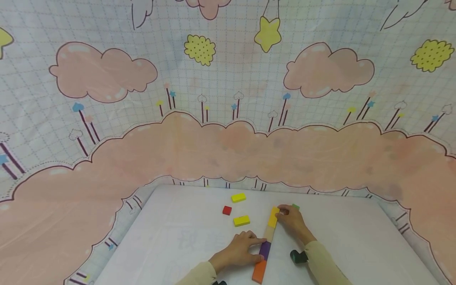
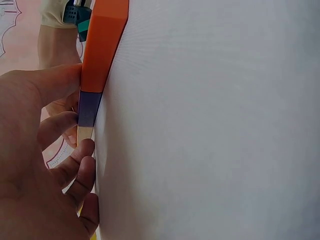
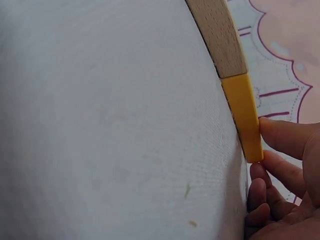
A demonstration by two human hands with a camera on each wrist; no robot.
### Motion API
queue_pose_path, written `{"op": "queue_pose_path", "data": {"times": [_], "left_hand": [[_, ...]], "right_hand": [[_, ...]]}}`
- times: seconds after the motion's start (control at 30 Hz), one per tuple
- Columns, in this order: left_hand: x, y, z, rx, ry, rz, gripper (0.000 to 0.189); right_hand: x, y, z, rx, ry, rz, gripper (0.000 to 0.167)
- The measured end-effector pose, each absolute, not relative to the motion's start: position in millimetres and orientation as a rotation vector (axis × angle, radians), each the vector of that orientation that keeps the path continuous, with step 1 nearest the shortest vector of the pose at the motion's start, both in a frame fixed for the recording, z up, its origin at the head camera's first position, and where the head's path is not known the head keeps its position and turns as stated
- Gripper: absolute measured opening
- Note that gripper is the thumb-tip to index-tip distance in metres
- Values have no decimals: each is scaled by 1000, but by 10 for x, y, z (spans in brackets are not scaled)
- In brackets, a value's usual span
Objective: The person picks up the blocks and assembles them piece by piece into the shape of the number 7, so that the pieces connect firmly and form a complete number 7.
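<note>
Several blocks lie end to end in one straight row: orange (image 1: 259, 271), purple (image 1: 264, 250), bare wood (image 1: 269, 233) and deep yellow (image 1: 273, 217). My left hand (image 1: 242, 249) rests along the row's left side. Its index finger reaches straight to the joint of purple and wood, and its thumb touches where orange meets purple. At the far end my right hand (image 1: 293, 222) holds the deep yellow block between thumb and index finger, the thumb at its side and the index at its end face. In the right wrist view, the wooden block (image 3: 222, 40) meets the deep yellow one.
Left of the row lie two bright yellow blocks (image 1: 241, 221) and a small red block (image 1: 227, 210). A green block (image 1: 295, 206) shows partly behind the right hand. Dark green wrist gear (image 1: 298, 257) sits by the right sleeve. A patterned cloth (image 1: 228, 154) rises behind the white table (image 1: 160, 237).
</note>
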State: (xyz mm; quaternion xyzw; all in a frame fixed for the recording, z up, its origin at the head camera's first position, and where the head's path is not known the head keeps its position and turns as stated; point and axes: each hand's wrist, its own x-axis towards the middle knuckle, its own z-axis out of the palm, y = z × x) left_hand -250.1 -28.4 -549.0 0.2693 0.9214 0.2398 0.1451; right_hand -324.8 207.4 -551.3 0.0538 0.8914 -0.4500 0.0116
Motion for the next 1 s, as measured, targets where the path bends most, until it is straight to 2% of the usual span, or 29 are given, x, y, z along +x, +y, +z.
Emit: {"op": "queue_pose_path", "data": {"times": [0.7,1.0], "left_hand": [[-2485,-282,-5479,754,2654,700,52],[-2482,-286,-5467,763,2651,705,52]], "right_hand": [[-3270,2088,-5523,97,2837,-1341,37],[-3238,2087,-5488,132,2800,-1380,42]]}}
